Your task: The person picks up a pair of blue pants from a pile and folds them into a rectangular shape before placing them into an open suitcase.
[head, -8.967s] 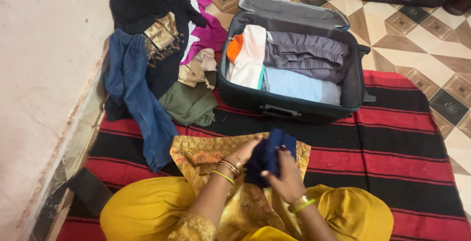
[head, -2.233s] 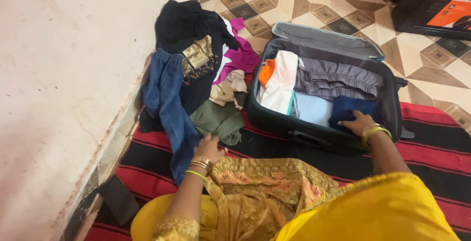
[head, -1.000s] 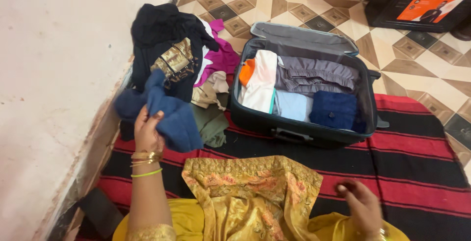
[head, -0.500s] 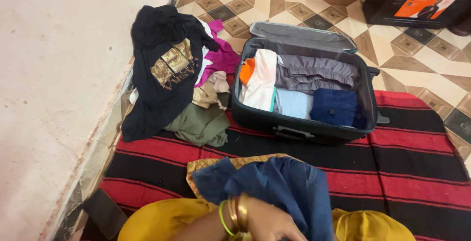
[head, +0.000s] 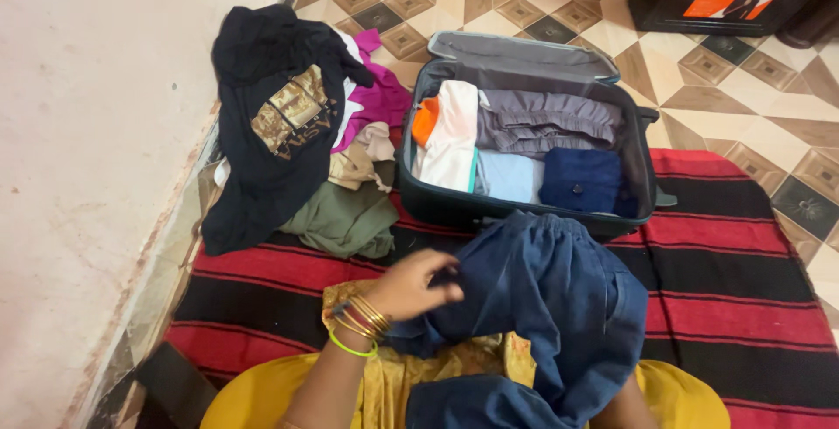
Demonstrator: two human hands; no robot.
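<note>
**Blue garment spread on your lap, ready for folding**

At the far left, against the pale wall, lies the loose pile of unfolded clothes [head: 306, 141]: a black shirt with a gold print [head: 271, 123] on top, a magenta piece [head: 377, 101] behind it and an olive green garment [head: 345, 217] at the near edge. They rest partly on the red and black striped mat [head: 743, 324] on which you sit.

Moving right, your left hand [head: 411, 285], with gold and green bangles on the wrist, rests on the dark blue denim-like garment [head: 546, 307]. The fingers are bent and pinch the cloth at its left edge; the hand is not flat. The garment lies across your lap, just in front of the open dark suitcase [head: 524, 53], and it is bunched, not yet smooth.

Your right hand is hidden under the blue cloth, so I cannot tell if it grips anything.

Inside the suitcase, folded pieces are in rows: a white one [head: 450, 136], a grey one [head: 542, 119], a light blue one [head: 511, 176] and a navy one [head: 584, 180].

In my judgement, the step in hand is to open and flatten the garment. The next move calls for both hands on its edges, so you can pull it flat before any fold.
</note>
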